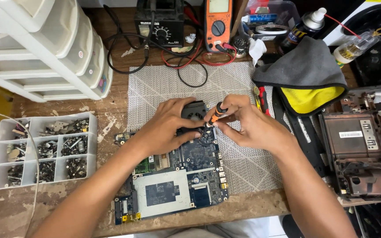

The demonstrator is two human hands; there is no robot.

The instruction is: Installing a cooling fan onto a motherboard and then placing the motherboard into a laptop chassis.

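The right hand [252, 125] grips a small orange-and-black screwdriver [217, 113], its tip down at the black round cooling fan [193, 110] on the blue laptop circuit board [186, 176]. The left hand [166, 128] lies curled on the fan, pressing it steady. This looks like work on a fan screw, and the next turn needs the tip kept straight in the screw head.

Circuit board [186, 176] is dark blue with a pale grey-white rectangular panel, a green strip at its left edge and yellow connectors at the bottom corner. Screwdriver [217, 113] has an orange and black handle. Fan [195, 110] is black. Mat [225, 83] is light grey with a thin white diagonal line pattern. Cloth [307, 72] is grey outside, bright yellow inside, with black edging. Multimeter [218, 22] is orange with a dark dial; its leads are red and black. Parts box [45, 147] is translucent white, holding silvery-grey screws. Drawer unit [40, 44] is white. Benchtop [252, 209] is brown wood with pale scuffs.
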